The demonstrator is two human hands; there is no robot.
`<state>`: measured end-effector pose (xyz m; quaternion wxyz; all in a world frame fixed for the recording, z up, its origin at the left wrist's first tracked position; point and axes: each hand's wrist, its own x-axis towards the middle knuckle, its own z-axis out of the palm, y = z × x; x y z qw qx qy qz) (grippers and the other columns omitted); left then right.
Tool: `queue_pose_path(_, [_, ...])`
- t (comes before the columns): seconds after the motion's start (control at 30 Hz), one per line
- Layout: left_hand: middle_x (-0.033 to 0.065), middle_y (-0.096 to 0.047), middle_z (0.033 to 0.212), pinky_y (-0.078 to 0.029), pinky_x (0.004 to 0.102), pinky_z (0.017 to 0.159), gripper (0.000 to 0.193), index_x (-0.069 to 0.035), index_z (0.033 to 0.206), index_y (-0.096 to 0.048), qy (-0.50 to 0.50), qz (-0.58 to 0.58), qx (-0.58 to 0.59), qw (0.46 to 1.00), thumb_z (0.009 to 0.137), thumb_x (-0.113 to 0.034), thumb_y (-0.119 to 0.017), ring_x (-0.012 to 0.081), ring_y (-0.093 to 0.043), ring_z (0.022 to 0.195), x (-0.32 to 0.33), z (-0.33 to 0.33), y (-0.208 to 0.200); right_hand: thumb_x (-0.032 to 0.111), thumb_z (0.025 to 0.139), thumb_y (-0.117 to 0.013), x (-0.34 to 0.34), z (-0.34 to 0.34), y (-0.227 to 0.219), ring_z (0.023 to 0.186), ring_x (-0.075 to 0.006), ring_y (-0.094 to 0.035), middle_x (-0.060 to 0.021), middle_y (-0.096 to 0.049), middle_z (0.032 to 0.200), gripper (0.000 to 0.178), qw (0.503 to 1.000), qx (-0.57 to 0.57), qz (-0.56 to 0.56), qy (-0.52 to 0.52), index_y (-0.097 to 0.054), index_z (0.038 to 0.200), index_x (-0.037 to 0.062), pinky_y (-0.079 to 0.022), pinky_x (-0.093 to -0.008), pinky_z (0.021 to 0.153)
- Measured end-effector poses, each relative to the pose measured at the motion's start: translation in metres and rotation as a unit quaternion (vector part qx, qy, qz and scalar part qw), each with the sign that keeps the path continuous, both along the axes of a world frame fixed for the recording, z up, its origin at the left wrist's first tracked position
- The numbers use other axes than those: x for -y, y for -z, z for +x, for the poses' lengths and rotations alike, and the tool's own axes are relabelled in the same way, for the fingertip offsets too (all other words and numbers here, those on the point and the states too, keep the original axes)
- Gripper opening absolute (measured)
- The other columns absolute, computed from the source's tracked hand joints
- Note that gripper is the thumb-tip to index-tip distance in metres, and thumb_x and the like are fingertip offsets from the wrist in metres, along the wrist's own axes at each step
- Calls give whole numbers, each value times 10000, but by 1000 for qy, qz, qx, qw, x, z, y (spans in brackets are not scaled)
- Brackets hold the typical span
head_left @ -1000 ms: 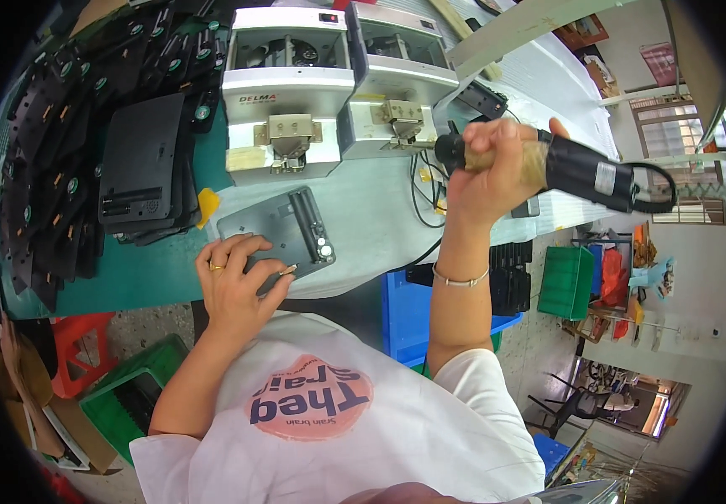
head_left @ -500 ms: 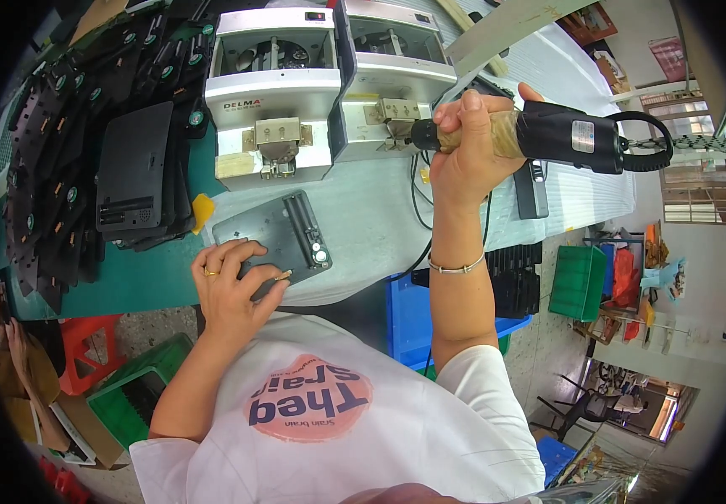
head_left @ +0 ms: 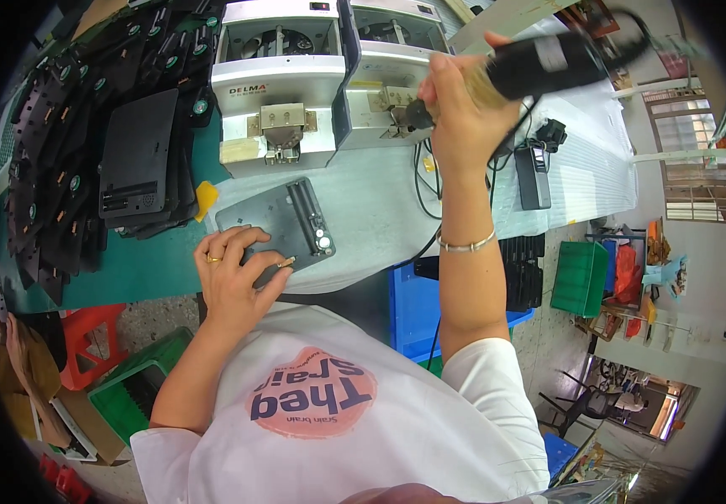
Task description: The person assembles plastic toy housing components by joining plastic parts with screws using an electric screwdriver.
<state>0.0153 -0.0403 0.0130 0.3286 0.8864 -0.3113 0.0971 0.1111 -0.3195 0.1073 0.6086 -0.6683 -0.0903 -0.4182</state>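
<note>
Dark flat plastic panel lies on the pale sheet over the bench, in front of two silver machines, the left machine and the right machine. From where I stand, the person's left hand rests on its near left part, fingers bent and parted; a small brass-coloured piece shows by thumb and forefinger, though I can't tell whether they pinch it. The right hand is wrapped round a black power screwdriver, raised before the right machine; I can't tell whether its tip touches. Stacked black panels sit to the left, beside a yellow scrap.
</note>
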Motion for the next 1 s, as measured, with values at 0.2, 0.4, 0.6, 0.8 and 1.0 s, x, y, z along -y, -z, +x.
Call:
queue_pose_path(0.2, [25,-578,1129,-283,456,1013,287,-143,908,-656,26,3,-24,999,678,-257,-784,272,-492,1170,-9,-2,-2,-58,808,-693,-4,9,-9,523,-127,-573,-50,-599,714,489,997,-72,-4,-30,-448,1223,21,-476,-244,487])
queue_pose_path(0.4, [29,-593,1147,-278,452,1035,426,-123,1023,-623,8,-20,-36,999,671,-289,-795,248,-500,1182,-13,-4,6,-42,822,-675,-24,-31,-14,511,-113,-548,-39,-570,693,486,992,-56,83,-78,-440,1242,26,-456,-255,466])
queue_pose_path(0.6, [44,-602,1166,-271,458,1060,521,-132,1132,-586,6,-35,-61,997,684,-300,-793,249,-509,1187,-14,-1,12,10,886,-573,-95,-87,9,495,-115,-400,-8,-435,681,525,951,-103,147,-250,-356,1345,146,-381,-296,466])
queue_pose_path(0.8, [34,-601,1169,-272,462,1064,546,-141,1141,-586,1,-41,-71,997,667,-289,-813,241,-510,1204,-15,-2,11,-18,874,-629,-129,-98,47,498,-133,-448,-27,-481,700,550,959,-108,33,-259,-342,1317,137,-438,-320,487])
queue_pose_path(1.0, [20,-597,1165,-267,460,1067,522,-145,1128,-588,3,-52,-77,996,681,-292,-813,208,-506,1223,-16,-2,14,-7,877,-643,-134,-95,56,505,-134,-459,-37,-495,710,519,959,-130,10,-250,-355,1288,127,-454,-323,500])
